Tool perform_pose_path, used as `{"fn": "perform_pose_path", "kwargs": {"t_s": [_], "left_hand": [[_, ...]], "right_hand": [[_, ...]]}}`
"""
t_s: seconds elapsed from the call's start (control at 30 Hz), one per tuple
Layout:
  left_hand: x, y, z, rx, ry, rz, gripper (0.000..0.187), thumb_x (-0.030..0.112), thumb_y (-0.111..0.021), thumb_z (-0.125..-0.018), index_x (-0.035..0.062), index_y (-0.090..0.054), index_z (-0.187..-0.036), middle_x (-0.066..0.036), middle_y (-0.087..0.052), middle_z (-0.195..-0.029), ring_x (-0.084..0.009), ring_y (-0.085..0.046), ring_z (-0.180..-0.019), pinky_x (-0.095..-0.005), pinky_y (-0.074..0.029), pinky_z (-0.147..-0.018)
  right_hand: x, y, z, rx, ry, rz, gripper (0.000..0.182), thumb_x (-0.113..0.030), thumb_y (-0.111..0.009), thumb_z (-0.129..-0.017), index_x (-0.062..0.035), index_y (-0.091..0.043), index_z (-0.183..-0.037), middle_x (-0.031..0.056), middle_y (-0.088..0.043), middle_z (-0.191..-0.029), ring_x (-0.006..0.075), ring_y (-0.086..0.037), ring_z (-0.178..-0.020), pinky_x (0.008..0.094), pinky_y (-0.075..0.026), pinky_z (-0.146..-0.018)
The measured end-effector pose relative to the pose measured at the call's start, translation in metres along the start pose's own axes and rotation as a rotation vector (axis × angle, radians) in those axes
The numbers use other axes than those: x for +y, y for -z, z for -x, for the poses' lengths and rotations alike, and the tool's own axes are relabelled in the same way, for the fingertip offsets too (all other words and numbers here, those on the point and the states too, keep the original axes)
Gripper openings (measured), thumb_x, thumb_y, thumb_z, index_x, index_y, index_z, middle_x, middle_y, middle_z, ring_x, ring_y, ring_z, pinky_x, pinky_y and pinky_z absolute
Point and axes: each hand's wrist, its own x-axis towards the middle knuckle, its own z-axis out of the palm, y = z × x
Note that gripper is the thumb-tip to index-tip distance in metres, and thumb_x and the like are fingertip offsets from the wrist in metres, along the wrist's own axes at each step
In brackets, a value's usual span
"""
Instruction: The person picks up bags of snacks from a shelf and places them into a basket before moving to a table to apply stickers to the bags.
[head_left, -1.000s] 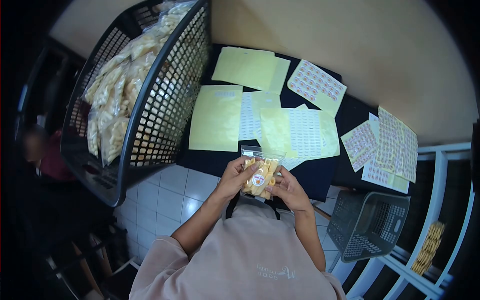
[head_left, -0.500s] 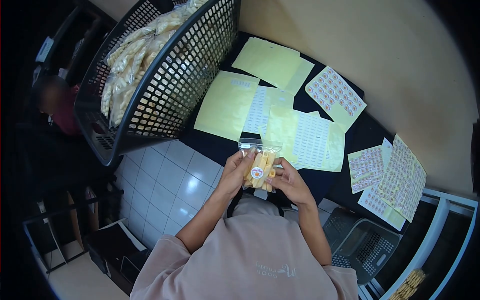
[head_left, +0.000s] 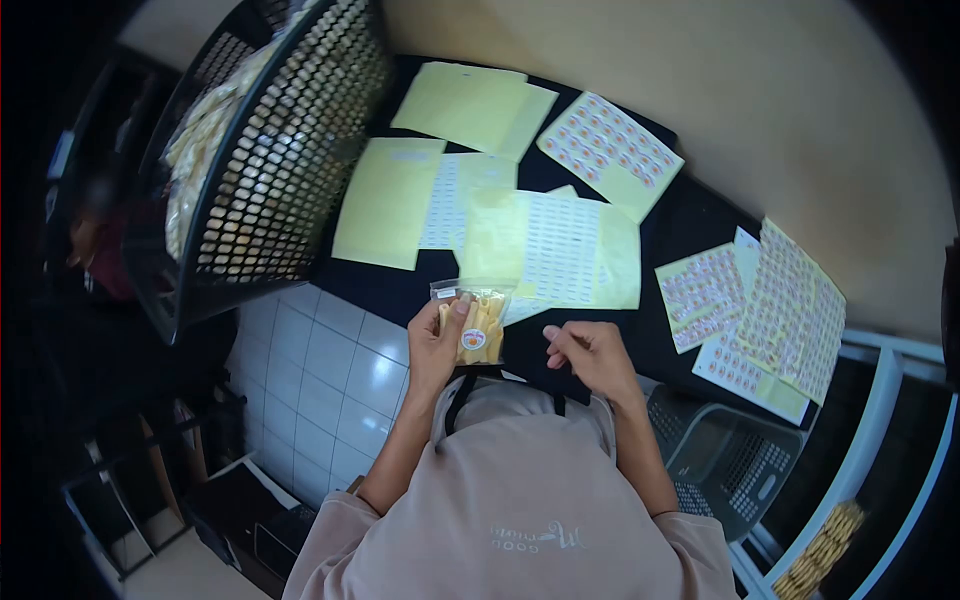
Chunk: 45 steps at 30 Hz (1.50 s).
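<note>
I have the clear zip packet of tube-shaped snacks (head_left: pixel 491 311) in my left hand (head_left: pixel 431 350), upright over the near edge of the dark table (head_left: pixel 700 215). The left thumb presses on its front and the fingers are closed around its side, with those behind hidden. The round sticker (head_left: pixel 474 338) shows low on the front; a small white label (head_left: pixel 446 293) sits at the top left corner.

My right hand (head_left: pixel 598 362) is apart from the packet, to its right, fingers half curled with a small gap at the tips; I see nothing in them, though the palm is hidden.

Just beyond lies the sheet of small printed labels (head_left: pixel 562 250), with the sheet of round stickers (head_left: pixel 608 145) farther off. The large basket (head_left: pixel 290 130) stands left, the smaller basket (head_left: pixel 735 470) near right.

I judge a light grip at the packet's side best: firm enough to keep its face flat, soft enough to spare the brittle-looking snacks, thumb clear of the sticker.
</note>
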Motion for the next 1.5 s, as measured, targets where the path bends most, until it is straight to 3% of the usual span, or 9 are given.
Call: {"fn": "perform_pose_path", "kwargs": {"t_s": [0.23,0.5,0.7,0.8,1.03,1.17,1.2,1.33,1.5], "left_hand": [[0.009,-0.043,0.011,-0.525,-0.192,-0.444,0.016,0.007,-0.066,-0.084,-0.0026,-0.065,-0.096,-0.012,-0.068,-0.083,-0.0136,-0.062,-0.074,-0.0275,-0.049,-0.067],[0.013,-0.076,0.031,-1.027,-0.334,-0.490,0.015,0.008,-0.068,-0.082,-0.0014,-0.067,-0.094,-0.012,-0.067,-0.086,-0.0186,-0.064,-0.076,-0.0280,-0.050,-0.069],[-0.011,-0.092,0.058,-1.312,-0.296,-0.470,0.035,0.011,-0.067,-0.083,-0.0001,-0.059,-0.115,-0.016,-0.065,-0.107,-0.0253,-0.063,-0.102,-0.0343,-0.048,-0.087],[-0.039,-0.105,0.077,-1.126,-0.142,-0.334,0.031,0.016,-0.063,-0.088,-0.0006,-0.059,-0.114,-0.014,-0.066,-0.104,-0.0231,-0.063,-0.100,-0.0327,-0.048,-0.088],[-0.092,-0.165,0.126,-1.394,0.128,-0.395,0.030,0.020,-0.053,-0.096,0.0010,-0.052,-0.119,-0.011,-0.065,-0.096,-0.0154,-0.063,-0.090,-0.0274,-0.050,-0.078],[-0.152,-0.232,0.167,-1.301,0.375,-0.577,0.049,0.031,-0.055,-0.094,0.0021,-0.039,-0.131,-0.014,-0.065,-0.092,-0.0164,-0.064,-0.082,-0.0278,-0.052,-0.066],[-0.174,-0.249,0.177,-1.274,0.370,-0.586,0.075,0.041,-0.063,-0.087,-0.0017,-0.028,-0.138,-0.012,-0.068,-0.079,-0.0161,-0.066,-0.072,-0.0279,-0.052,-0.063],[-0.209,-0.305,0.222,-1.073,0.222,-0.856,0.096,0.048,-0.066,-0.082,-0.0118,-0.017,-0.140,-0.007,-0.065,-0.061,-0.0177,-0.066,-0.060,-0.0289,-0.052,-0.068],[-0.239,-0.312,0.245,-0.933,0.251,-0.764,0.079,0.036,-0.066,-0.084,-0.0050,-0.024,-0.138,-0.009,-0.063,-0.059,-0.0184,-0.064,-0.054,-0.0299,-0.050,-0.054]], "right_hand": [[-0.022,0.017,0.053,0.226,0.158,-0.157,0.038,-0.004,-0.070,-0.080,0.0058,-0.056,-0.114,0.0143,-0.064,-0.104,0.0124,-0.065,-0.060,0.0235,-0.047,-0.038],[0.017,-0.009,0.113,0.489,0.130,-0.128,0.009,0.003,-0.060,-0.085,0.0074,-0.065,-0.091,0.0106,-0.064,-0.082,0.0124,-0.065,-0.065,0.0229,-0.053,-0.051],[0.053,-0.014,0.184,0.797,0.029,-0.180,0.009,0.005,-0.059,-0.084,0.0095,-0.065,-0.089,0.0106,-0.061,-0.079,0.0134,-0.064,-0.063,0.0227,-0.054,-0.054],[0.083,0.001,0.244,1.049,0.029,-0.261,0.009,0.005,-0.058,-0.086,0.0091,-0.064,-0.091,0.0112,-0.062,-0.081,0.0148,-0.065,-0.066,0.0253,-0.055,-0.054],[0.169,0.063,0.382,1.597,-0.188,-0.203,0.011,0.005,-0.055,-0.087,0.0090,-0.063,-0.092,0.0118,-0.064,-0.085,0.0172,-0.066,-0.070,0.0269,-0.057,-0.059],[0.244,0.140,0.404,1.582,-0.275,-0.151,0.009,0.006,-0.056,-0.085,0.0084,-0.064,-0.089,0.0126,-0.064,-0.085,0.0181,-0.066,-0.070,0.0274,-0.058,-0.059],[0.270,0.161,0.401,1.529,-0.283,-0.095,0.009,0.005,-0.057,-0.084,0.0081,-0.064,-0.088,0.0136,-0.065,-0.085,0.0189,-0.067,-0.071,0.0270,-0.058,-0.059],[0.326,0.220,0.381,1.326,-0.318,0.082,0.008,0.002,-0.061,-0.080,0.0050,-0.066,-0.085,0.0167,-0.067,-0.084,0.0241,-0.069,-0.073,0.0308,-0.057,-0.063],[0.382,0.244,0.364,1.221,-0.361,0.320,0.009,-0.001,-0.063,-0.078,0.0032,-0.068,-0.084,0.0153,-0.068,-0.078,0.0229,-0.068,-0.070,0.0323,-0.054,-0.065]]}}
